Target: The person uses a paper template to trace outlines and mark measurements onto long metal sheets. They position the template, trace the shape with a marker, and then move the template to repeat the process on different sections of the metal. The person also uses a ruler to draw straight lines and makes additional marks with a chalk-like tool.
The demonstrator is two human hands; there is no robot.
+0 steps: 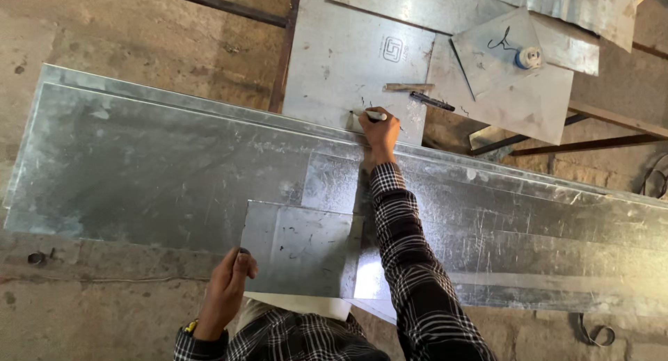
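Two bare hands worked over a stack of galvanised metal sheets. The right hand, reaching forward out of a black-and-white checked sleeve, had its grip pinched round a marker pen, whose tip touched the upper sheet just beyond the far edge of the long sheet. The left hand sat at the near edge, its grip closed on the lower left corner of a small rectangular sheet, thumb on top and the other fingers hidden beneath. That small sheet lay flat on the long sheet, its near edge hanging past it toward the person, with faint pen marks on its face.

The long sheet ran across the whole view, from the left side to beyond the right edge, resting above a dusty concrete floor. Past the right hand, a second dark pen and a thin stick lay on the upper sheet, close together. Farther right, a square offcut carried a small blue-and-white roll near its top corner. Dark metal bars showed beneath the offcut.
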